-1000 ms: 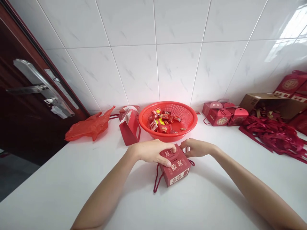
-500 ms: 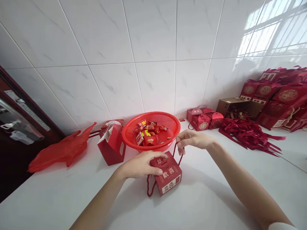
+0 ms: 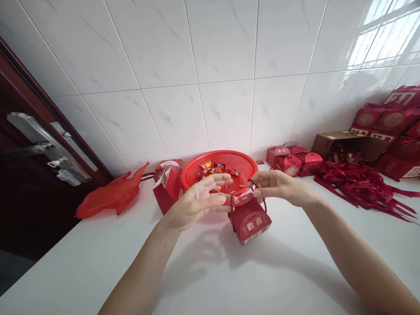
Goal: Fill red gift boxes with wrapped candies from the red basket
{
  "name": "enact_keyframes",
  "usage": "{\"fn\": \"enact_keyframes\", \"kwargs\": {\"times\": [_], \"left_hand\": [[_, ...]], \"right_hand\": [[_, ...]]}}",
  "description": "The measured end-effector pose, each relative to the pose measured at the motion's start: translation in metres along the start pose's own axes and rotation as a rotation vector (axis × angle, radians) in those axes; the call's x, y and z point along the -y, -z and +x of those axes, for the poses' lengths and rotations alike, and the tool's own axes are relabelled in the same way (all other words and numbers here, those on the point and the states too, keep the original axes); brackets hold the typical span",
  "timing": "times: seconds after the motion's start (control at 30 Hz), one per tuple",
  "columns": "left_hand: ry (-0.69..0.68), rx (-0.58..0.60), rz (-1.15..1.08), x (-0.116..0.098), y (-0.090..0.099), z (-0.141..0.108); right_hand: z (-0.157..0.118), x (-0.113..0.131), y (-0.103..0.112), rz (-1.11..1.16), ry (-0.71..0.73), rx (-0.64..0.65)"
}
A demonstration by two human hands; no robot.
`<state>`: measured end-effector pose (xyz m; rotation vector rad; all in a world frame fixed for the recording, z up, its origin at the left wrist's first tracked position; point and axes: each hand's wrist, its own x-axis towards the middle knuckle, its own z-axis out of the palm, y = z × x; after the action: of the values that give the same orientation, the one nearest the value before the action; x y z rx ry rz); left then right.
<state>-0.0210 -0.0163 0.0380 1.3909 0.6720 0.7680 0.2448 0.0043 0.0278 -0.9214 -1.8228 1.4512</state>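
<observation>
A small dark red gift box (image 3: 254, 224) with pale lettering has a red cord on each side and tilts, lifted off the counter. My right hand (image 3: 278, 186) pinches the cord handle (image 3: 264, 205) at the box's far right. Left of the box is my left hand (image 3: 203, 199), its fingers stretched and apart. One of its lower fingertips is at the left cord (image 3: 232, 214); whether it hooks the cord I cannot tell. Just behind both hands stands a red plastic colander (image 3: 229, 155), with wrapped sweets (image 3: 219, 166) inside.
An open red box (image 3: 166, 192) and a red plastic bag (image 3: 114, 192) lie left, near a door (image 3: 42, 183). Several small gift boxes (image 3: 292, 164) sit by the tiled wall. Rightward are dark red ribbons (image 3: 357, 183), a cardboard box (image 3: 331, 142) and stacked gift boxes (image 3: 390, 120).
The gift box has risen off the white counter and tilted, moving right. My left hand has come off its top, and its fingers have spread. My view has turned a little left.
</observation>
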Motion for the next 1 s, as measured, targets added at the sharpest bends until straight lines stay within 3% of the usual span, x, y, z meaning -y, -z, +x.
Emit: {"fn": "enact_keyframes", "kwargs": {"times": [0.23, 0.33, 0.43, 0.53, 0.6, 0.8, 1.0], "left_hand": [[-0.171, -0.079, -0.107, 0.006, -0.046, 0.025], [-0.239, -0.065, -0.07, 0.008, -0.054, 0.032], [-0.259, -0.031, 0.005, 0.007, -0.053, 0.031], [-0.183, -0.014, 0.096, 0.006, -0.047, 0.03], [-0.127, -0.032, 0.173, 0.007, -0.041, 0.031], [-0.036, -0.068, 0.363, 0.029, -0.023, 0.053], [-0.018, -0.092, 0.418, 0.051, -0.008, 0.071]], "right_hand": [[-0.005, 0.001, -0.033, -0.176, 0.153, -0.221], [-0.005, -0.001, -0.039, -0.262, 0.2, -0.281], [-0.003, -0.002, -0.031, -0.444, 0.157, -0.35], [-0.005, -0.001, -0.001, -0.617, 0.083, -0.391], [-0.011, 0.0, 0.03, -0.609, 0.049, -0.469], [-0.042, -0.029, 0.124, -0.466, -0.084, -0.963], [-0.046, -0.084, 0.173, -0.536, -0.13, -1.406]]}}
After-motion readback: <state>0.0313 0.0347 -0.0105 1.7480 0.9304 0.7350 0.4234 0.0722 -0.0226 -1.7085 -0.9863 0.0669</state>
